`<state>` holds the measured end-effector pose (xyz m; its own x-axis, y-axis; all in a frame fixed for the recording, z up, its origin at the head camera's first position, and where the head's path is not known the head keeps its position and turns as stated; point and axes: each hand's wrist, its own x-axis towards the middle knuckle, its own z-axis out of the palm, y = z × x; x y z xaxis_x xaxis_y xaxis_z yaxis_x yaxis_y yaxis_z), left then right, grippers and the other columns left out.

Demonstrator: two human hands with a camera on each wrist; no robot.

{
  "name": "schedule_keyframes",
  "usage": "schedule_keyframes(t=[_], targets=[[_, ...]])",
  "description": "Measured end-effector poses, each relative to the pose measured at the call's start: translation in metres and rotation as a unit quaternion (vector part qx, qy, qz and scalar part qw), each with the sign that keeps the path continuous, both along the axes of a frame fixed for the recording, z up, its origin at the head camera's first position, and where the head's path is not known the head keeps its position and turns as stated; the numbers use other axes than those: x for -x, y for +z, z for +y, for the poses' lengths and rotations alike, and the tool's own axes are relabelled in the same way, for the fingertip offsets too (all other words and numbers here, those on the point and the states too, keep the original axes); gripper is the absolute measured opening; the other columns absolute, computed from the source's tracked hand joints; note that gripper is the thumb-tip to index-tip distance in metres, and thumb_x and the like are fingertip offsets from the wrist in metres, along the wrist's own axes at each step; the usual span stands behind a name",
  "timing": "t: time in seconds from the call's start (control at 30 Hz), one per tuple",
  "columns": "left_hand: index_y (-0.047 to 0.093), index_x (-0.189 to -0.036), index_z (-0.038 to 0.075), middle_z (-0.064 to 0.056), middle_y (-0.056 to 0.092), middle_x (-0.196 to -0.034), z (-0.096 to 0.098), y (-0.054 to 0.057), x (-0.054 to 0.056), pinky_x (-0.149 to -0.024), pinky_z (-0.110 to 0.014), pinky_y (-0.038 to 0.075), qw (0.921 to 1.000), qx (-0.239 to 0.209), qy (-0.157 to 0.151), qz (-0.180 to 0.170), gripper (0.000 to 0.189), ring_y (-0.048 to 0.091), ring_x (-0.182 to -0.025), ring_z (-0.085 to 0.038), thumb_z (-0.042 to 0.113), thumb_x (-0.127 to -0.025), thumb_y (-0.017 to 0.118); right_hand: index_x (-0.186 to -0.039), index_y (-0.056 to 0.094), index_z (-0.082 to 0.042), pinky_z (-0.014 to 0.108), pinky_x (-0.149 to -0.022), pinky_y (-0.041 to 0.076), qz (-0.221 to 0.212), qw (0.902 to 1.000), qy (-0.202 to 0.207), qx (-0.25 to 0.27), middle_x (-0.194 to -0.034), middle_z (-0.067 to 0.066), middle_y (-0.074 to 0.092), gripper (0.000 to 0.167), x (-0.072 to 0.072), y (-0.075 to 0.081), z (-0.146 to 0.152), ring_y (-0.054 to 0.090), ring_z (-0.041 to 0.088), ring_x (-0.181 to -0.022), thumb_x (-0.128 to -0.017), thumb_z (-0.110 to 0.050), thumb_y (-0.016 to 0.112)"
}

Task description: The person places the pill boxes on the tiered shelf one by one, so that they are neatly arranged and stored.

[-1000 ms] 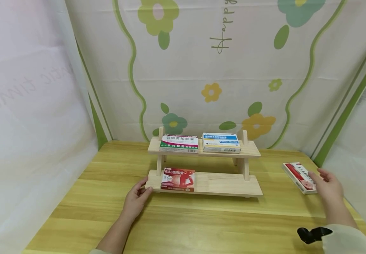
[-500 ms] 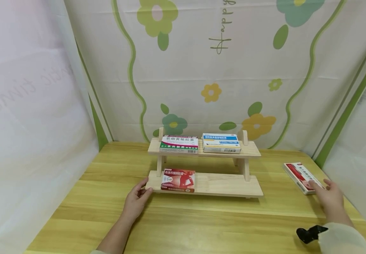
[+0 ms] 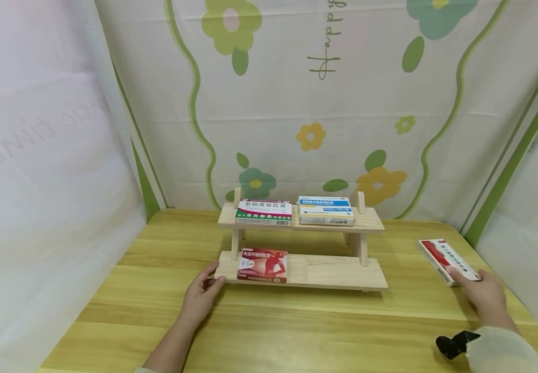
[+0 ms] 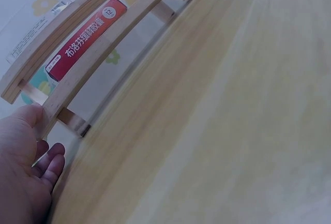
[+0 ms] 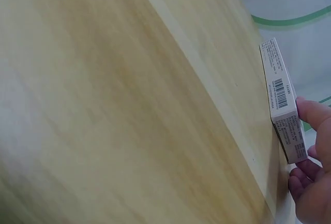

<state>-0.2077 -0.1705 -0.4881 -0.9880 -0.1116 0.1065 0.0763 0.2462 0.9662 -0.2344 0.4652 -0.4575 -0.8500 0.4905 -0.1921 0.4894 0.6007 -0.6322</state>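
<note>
A two-tier wooden display rack (image 3: 334, 274) stands mid-table. My left hand (image 3: 201, 296) grips the left end of its lower shelf, thumb on top and fingers curled below in the left wrist view. Close to that hand lies a red medicine box (image 3: 262, 266) on the lower shelf. At the right, my right hand (image 3: 482, 295) pinches a white and red medicine box (image 3: 441, 257) by its near right corner, thumb on the top face. In the right wrist view, this box (image 5: 281, 92) shows a barcode side, low over the table, with the fingertips (image 5: 297, 180) at its lower edge.
On the upper shelf lie a white, green and magenta medicine box (image 3: 263, 212) and a blue and white one (image 3: 326, 210). Flowered cloth (image 3: 269, 103) walls the table (image 3: 297, 331) at the back and sides. A black strap piece (image 3: 455, 344) sticks out from the right sleeve.
My right thumb has slid further onto the white and red box and the fingers have closed in at its right end. The left hand stays on the rack.
</note>
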Motion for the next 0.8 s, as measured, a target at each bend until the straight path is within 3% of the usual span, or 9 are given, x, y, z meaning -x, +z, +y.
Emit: schedule_keyframes(t=[0.13,0.37,0.6,0.8], targets=[[0.046,-0.145,0.004,-0.020,0.051,-0.141,0.0006,0.0006,-0.0005,-0.082,-0.012,0.049,1.0000,-0.002,-0.002,-0.001,0.054,0.058,-0.102,-0.010,0.019,-0.096,0.064,-0.146,0.010,0.020,0.063,-0.106,0.030,-0.013,0.9999,0.004,-0.010,-0.146,0.044,0.021,0.102,-0.0023,0.0025,-0.0018,0.032,0.055,-0.125,-0.094,-0.062,0.043],[0.046,-0.145,0.004,-0.019,0.050,-0.143,0.0003,0.0002,-0.0004,-0.082,-0.012,0.049,1.0000,-0.006,-0.002,-0.002,0.055,0.057,-0.101,-0.007,0.018,-0.096,0.064,-0.147,0.006,0.017,0.063,-0.111,0.024,-0.024,0.9996,-0.011,0.003,-0.149,0.043,0.015,0.104,-0.0032,0.0005,-0.0014,0.024,0.056,-0.133,-0.093,-0.065,0.043],[0.046,-0.145,0.004,-0.020,0.049,-0.143,0.0000,-0.0002,-0.0008,-0.082,-0.013,0.049,1.0000,-0.003,-0.002,-0.002,0.055,0.057,-0.102,-0.010,0.018,-0.096,0.064,-0.149,0.016,0.014,0.060,-0.107,0.030,0.029,0.9986,-0.039,0.021,-0.148,0.040,0.025,0.103,-0.0009,-0.0060,-0.0004,0.033,0.050,-0.127,-0.090,-0.060,0.055],[0.046,-0.145,0.004,-0.020,0.049,-0.143,0.0006,0.0014,-0.0015,-0.082,-0.013,0.049,1.0000,-0.005,-0.004,0.000,0.055,0.058,-0.103,-0.010,0.019,-0.096,0.064,-0.153,0.011,0.007,0.058,-0.104,0.033,0.069,0.9958,-0.044,0.041,-0.152,0.037,0.022,0.101,0.0022,-0.0047,-0.0056,0.033,0.047,-0.128,-0.090,-0.055,0.060]])
